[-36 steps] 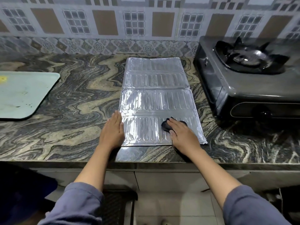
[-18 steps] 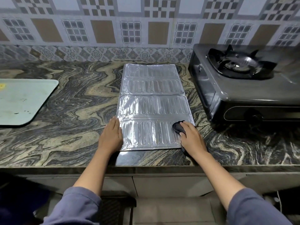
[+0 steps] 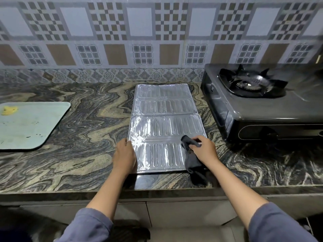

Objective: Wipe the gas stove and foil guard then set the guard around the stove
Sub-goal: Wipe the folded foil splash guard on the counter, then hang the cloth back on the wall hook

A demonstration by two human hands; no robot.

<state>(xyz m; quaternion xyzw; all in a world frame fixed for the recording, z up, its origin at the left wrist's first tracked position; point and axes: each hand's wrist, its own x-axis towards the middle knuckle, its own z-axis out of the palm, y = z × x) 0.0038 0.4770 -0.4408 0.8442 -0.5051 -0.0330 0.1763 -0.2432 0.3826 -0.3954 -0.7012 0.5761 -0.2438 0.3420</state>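
A silver ribbed foil guard (image 3: 164, 123) lies flat on the marbled counter (image 3: 78, 137), left of the black single-burner gas stove (image 3: 258, 105). My left hand (image 3: 124, 155) rests flat on the guard's near left edge, fingers straight. My right hand (image 3: 205, 150) grips a dark cloth (image 3: 192, 160) at the guard's near right corner; the cloth hangs down over the guard's front edge onto the counter.
A pale green tray (image 3: 29, 126) with a yellow scrap (image 3: 8, 110) sits at the far left of the counter. A patterned tiled wall (image 3: 143, 49) runs behind. The counter's front edge lies just below my hands, with cabinet fronts underneath.
My right hand has slid the cloth rightward across the guard's near panel to its right corner and now lifts the cloth bunched in its fingers. The left hand stays on the left edge.
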